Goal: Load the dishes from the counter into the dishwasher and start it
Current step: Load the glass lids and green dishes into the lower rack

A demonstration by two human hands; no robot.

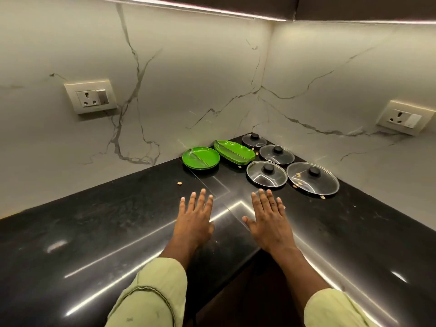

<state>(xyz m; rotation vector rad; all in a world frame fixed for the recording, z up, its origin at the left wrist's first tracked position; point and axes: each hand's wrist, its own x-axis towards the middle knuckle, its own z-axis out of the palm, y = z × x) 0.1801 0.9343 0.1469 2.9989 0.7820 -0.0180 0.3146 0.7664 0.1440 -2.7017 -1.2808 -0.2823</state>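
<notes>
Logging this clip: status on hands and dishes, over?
Left hand and right hand open, empty, over the counter. Green plates and four glass lids untouched in the corner. Path clear.

Glossy black counter [118,232] is showing faint speckling and bright streaks of reflected light. White walls [188,79] are carrying grey marble veining. Round plates [200,158] and leaf-shaped plates [234,152] are appearing bright green. Clear glass lids [266,174] are bearing black knobs (four in all). Sleeves [151,298] are showing pale green.
</notes>
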